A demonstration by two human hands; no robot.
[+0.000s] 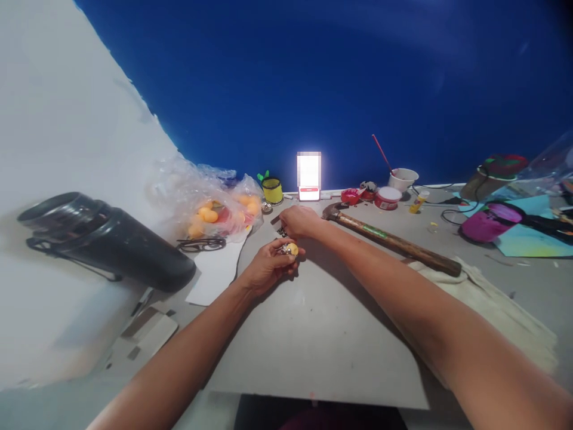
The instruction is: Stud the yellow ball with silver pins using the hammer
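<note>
My left hand is closed around a small yellow ball partly covered with shiny silver pieces. Just beyond it, my right hand reaches down with its fingers bent together over some small shiny bits on the grey table. What those fingertips pinch, if anything, is too small to make out. A lit phone stands upright behind both hands. To the right of my right hand lies a hammer with a worn wooden handle, its head close to my wrist.
At left are a large black flask, folded glasses and a clear plastic bag with yellow balls. Along the blue wall stand a yellow pot, a red-labelled tub and a white cup. Pale cloth lies under the hammer's handle.
</note>
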